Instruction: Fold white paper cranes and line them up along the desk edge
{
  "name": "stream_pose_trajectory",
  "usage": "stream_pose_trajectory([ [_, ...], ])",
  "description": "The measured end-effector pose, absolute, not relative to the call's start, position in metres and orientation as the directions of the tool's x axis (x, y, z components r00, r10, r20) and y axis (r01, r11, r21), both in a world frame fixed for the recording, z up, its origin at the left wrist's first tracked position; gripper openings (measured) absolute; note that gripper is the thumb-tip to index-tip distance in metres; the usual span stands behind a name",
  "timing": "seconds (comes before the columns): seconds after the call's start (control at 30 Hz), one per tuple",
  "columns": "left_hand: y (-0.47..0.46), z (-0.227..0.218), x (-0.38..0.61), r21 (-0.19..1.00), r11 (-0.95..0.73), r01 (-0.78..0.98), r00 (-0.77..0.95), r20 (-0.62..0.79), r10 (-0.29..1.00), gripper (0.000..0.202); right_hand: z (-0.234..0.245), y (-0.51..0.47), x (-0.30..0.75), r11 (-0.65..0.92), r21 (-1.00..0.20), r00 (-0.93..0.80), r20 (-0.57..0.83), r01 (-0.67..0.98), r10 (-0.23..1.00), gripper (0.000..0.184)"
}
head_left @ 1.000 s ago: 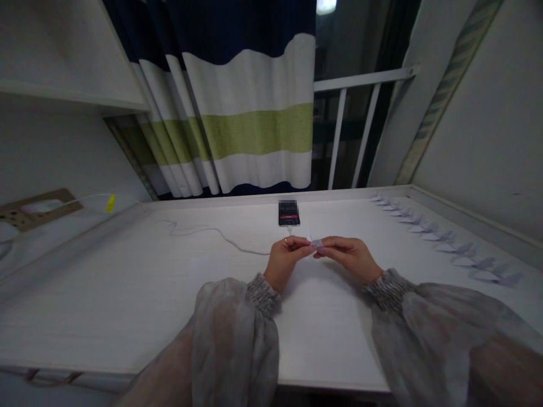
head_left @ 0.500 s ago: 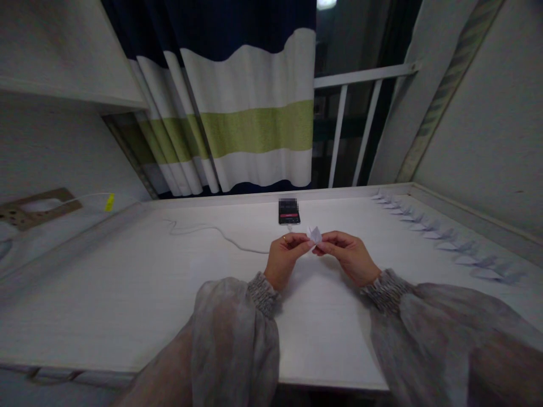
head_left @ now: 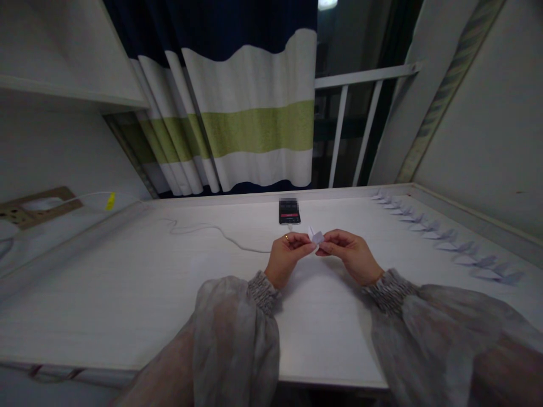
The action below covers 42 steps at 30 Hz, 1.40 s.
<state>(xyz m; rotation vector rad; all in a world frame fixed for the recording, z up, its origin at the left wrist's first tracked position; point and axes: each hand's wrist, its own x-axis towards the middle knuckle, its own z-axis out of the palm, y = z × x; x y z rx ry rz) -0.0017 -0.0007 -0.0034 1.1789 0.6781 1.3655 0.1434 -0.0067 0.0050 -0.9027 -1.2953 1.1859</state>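
Note:
Between my two hands, above the middle of the white desk (head_left: 237, 294), is a small folded piece of white paper (head_left: 316, 236), with pointed flaps standing up. My left hand (head_left: 287, 257) pinches its lower left side between thumb and fingers, and a ring shows on one finger. From the right, my right hand (head_left: 350, 254) pinches the paper's other side with its fingertips. The fingertips hide the lower part of the paper. Along the desk's right side stands a slanting row of several folded paper figures (head_left: 430, 230) with raised points, looking like origami birds.
A phone (head_left: 289, 211) lies just beyond my hands, with a white cable (head_left: 224, 234) running left across the desk. A power strip (head_left: 40, 208) is on the left wall. A striped curtain (head_left: 258, 130) and white window bars (head_left: 339, 130) stand behind the desk.
The folded paper has turned slightly and its right flap now leans further to the right. My right hand has shifted a little to the right.

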Motion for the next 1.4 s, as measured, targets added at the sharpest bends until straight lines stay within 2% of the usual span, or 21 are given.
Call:
stream_pose_trajectory([
  [0.63, 0.001, -0.004, -0.001, 0.941, -0.183, -0.283, 0.176, 0.239, 0.955, 0.014, 0.007, -0.006, 0.145, 0.207, -0.978, -0.154, 0.207, -0.018, 0.966, 0.024],
  [0.97, -0.003, -0.002, 0.002, 0.933, -0.208, -0.294, 0.115, 0.251, 0.961, 0.013, 0.008, -0.009, 0.137, 0.137, -0.983, -0.085, 0.148, -0.125, 0.985, 0.023],
  [1.23, -0.01, 0.005, 0.004, 0.958, -0.249, -0.142, 0.024, 0.255, 0.967, 0.013, 0.011, -0.013, 0.132, 0.145, -0.977, -0.001, 0.147, -0.157, 0.989, 0.023],
  [1.4, -0.009, 0.005, 0.004, 0.937, -0.254, -0.24, 0.014, 0.265, 0.964, 0.027, 0.01, -0.013, 0.132, 0.143, -0.97, 0.01, 0.144, -0.195, 0.99, 0.026],
])
